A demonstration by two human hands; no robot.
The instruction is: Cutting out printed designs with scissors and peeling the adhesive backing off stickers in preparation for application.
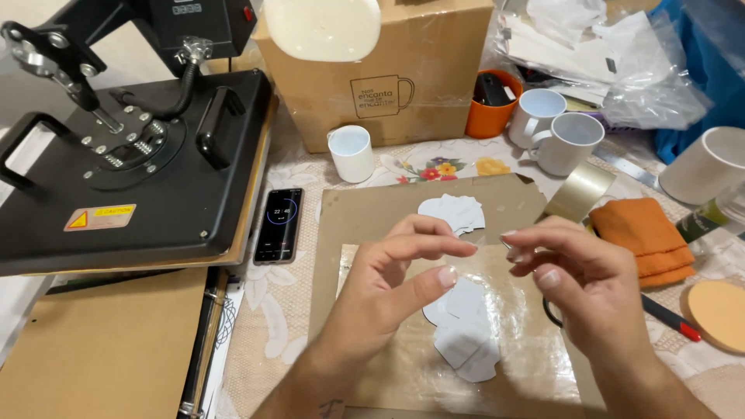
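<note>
Both hands, left hand and right hand, pinch fingertips together over the white cutouts, seemingly peeling something tiny; heat press at ten o'clock.

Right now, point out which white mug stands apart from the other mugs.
The small white mug in front of the cardboard box: it stands alone, handle hidden, while two white mugs sit touching, further right.

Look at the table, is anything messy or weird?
Nothing is spilled or broken. The white paper cutouts lie in a loose, overlapping heap on the shiny sheet, below the left hand and right hand. One white mug lies tipped on its side.
</note>
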